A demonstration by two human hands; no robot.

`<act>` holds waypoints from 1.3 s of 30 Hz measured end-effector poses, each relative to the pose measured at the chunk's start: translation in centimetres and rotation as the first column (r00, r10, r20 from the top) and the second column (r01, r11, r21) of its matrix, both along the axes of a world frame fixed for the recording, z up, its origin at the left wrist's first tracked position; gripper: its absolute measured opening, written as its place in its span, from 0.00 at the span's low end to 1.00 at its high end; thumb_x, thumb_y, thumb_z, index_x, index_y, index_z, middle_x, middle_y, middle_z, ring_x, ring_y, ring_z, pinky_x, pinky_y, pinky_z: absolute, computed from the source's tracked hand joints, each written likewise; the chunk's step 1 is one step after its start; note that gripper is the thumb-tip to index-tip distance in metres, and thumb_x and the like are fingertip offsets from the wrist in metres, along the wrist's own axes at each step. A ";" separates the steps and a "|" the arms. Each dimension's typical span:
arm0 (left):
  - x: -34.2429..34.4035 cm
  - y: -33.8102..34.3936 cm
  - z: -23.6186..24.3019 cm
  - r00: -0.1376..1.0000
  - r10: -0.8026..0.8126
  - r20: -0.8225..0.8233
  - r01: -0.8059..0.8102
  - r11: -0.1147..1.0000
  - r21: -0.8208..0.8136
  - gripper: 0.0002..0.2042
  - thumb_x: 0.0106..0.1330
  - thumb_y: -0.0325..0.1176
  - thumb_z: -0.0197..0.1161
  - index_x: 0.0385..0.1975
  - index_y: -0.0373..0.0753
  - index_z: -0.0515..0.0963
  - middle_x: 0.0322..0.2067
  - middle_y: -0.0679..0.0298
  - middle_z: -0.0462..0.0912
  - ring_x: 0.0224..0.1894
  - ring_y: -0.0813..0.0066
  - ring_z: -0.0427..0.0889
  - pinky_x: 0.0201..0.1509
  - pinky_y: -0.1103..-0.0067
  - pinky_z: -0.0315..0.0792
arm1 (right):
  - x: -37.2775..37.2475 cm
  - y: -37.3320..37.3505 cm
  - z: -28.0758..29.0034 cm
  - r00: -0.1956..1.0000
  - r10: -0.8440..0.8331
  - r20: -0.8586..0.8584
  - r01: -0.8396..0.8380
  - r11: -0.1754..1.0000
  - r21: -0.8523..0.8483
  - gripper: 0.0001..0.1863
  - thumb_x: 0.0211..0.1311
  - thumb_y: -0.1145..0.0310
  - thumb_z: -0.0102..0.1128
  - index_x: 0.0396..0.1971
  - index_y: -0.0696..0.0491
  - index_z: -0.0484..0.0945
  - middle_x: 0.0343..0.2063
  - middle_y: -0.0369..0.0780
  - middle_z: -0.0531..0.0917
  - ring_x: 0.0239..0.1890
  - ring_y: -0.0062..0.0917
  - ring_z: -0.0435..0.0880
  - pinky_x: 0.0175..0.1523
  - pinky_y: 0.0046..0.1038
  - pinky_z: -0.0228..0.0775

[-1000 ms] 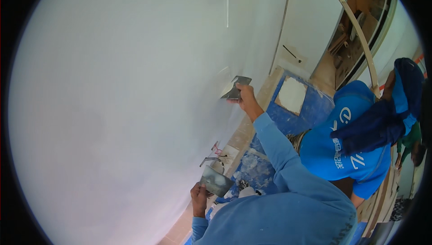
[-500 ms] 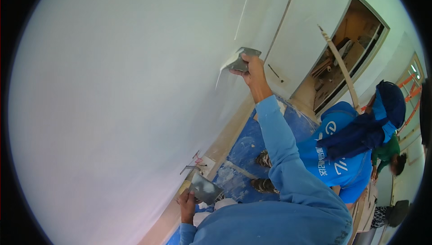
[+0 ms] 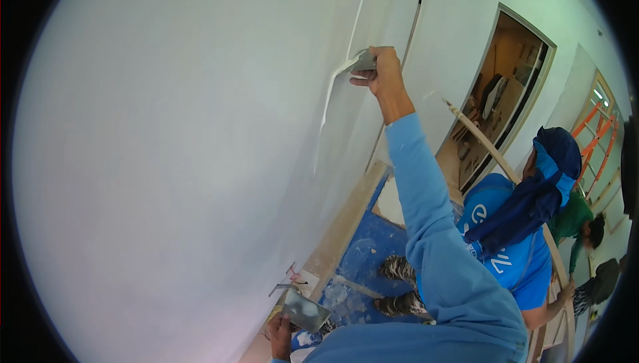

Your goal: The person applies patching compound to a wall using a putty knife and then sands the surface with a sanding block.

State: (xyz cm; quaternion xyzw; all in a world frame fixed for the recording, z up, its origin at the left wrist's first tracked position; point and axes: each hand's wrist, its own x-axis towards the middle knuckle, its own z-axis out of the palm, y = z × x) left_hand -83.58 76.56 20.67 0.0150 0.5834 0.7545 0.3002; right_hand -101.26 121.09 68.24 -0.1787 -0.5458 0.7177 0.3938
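My right hand [image 3: 385, 78] is raised to the wall [image 3: 186, 136], closed on a wide grey putty knife [image 3: 365, 61]. The blade's edge touches the wall, with white putty [image 3: 343, 68] along it. A thin white line of putty runs up the wall above the blade, and another streak trails down below it. Low by the wall, my left hand [image 3: 279, 335] grips a second flat metal putty knife [image 3: 306, 311], its blade pointing up and right. The left hand's handle is mostly hidden by the fingers.
A co-worker in a blue shirt [image 3: 509, 266] stands close to my right arm, with a long wooden strip [image 3: 489, 140] beside them. Behind are an orange ladder [image 3: 596, 140], a person in green [image 3: 571, 216] and a doorway [image 3: 506, 90]. Red wires [image 3: 293, 274] poke from the lower wall.
My right hand has moved up along the wall with its putty knife, and the white streak below it is longer. The left putty knife sits slightly lower in view. The co-worker's wooden strip has shifted.
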 end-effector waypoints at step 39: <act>0.3 -2.0 -2.4 0.968 0.236 -0.090 -0.237 0.972 -0.001 0.12 0.69 0.38 0.57 0.34 0.34 0.78 0.22 0.67 0.75 0.22 0.77 0.73 0.27 0.77 0.73 | 1.5 -4.3 31.7 0.974 -0.010 -0.227 0.138 0.820 0.556 0.17 0.60 0.65 0.57 0.39 0.66 0.74 0.30 0.47 0.81 0.28 0.36 0.83 0.41 0.43 0.78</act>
